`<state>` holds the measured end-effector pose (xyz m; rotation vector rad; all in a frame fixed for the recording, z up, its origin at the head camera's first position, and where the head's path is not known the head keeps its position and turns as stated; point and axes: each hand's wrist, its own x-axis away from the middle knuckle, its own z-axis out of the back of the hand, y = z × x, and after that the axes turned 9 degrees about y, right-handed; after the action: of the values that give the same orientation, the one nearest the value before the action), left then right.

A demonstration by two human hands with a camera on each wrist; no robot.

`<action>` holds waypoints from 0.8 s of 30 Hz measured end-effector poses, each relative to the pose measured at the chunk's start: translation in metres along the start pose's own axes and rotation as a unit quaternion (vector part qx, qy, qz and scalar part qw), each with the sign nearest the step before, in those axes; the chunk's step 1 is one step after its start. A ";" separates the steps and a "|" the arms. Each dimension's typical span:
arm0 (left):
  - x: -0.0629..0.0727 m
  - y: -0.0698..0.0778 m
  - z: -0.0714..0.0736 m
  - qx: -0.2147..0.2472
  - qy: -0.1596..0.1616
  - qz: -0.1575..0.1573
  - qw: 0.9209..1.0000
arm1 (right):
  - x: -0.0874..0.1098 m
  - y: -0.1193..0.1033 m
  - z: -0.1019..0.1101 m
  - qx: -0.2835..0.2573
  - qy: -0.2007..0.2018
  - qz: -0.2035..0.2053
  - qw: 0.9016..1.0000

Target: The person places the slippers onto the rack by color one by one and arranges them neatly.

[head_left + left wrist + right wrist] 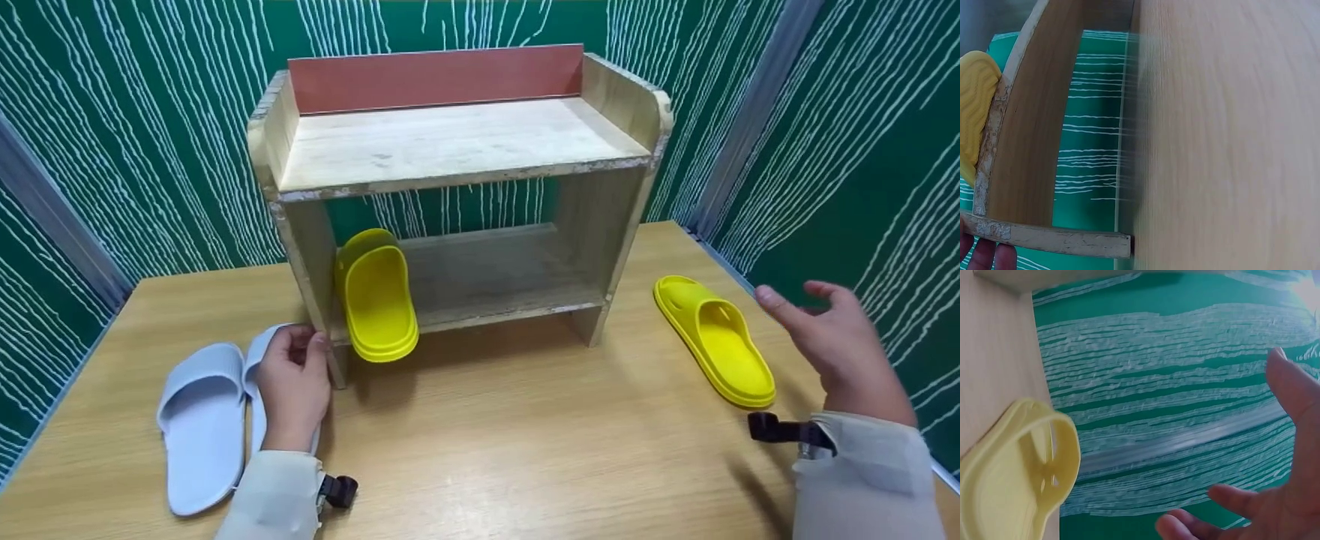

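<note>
Your left grip [294, 386] held the shelf [465, 139] at one side, probably to steady it; your right grip [840, 349] was wide near a yellow slipper [716, 345].

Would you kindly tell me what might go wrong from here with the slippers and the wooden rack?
The bright yellow, clog-like slipper on the lower board of the two-tier wooden rack overhangs it at the front, so a jolt might tip it off. The left hand is right at the rack's front left leg; a bump there could shift the rack. That hand also partly covers a pale slipper, which it might nudge.
</note>
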<state>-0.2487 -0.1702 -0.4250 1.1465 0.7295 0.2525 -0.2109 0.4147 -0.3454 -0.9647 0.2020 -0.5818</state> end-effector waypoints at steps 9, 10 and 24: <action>0.000 0.001 0.002 -0.006 -0.012 0.007 1.000 | -0.015 0.026 0.012 0.074 -0.160 0.029 0.984; 0.000 0.001 0.001 -0.005 -0.012 0.007 1.000 | -0.017 0.030 0.013 0.082 -0.168 0.042 0.981; 0.000 0.000 0.002 0.004 -0.005 -0.003 1.000 | -0.033 0.073 0.014 0.122 -0.217 0.068 0.966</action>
<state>-0.2473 -0.1719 -0.4251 1.1523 0.7266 0.2387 -0.2048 0.4743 -0.4001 -0.8089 -0.1903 -0.2505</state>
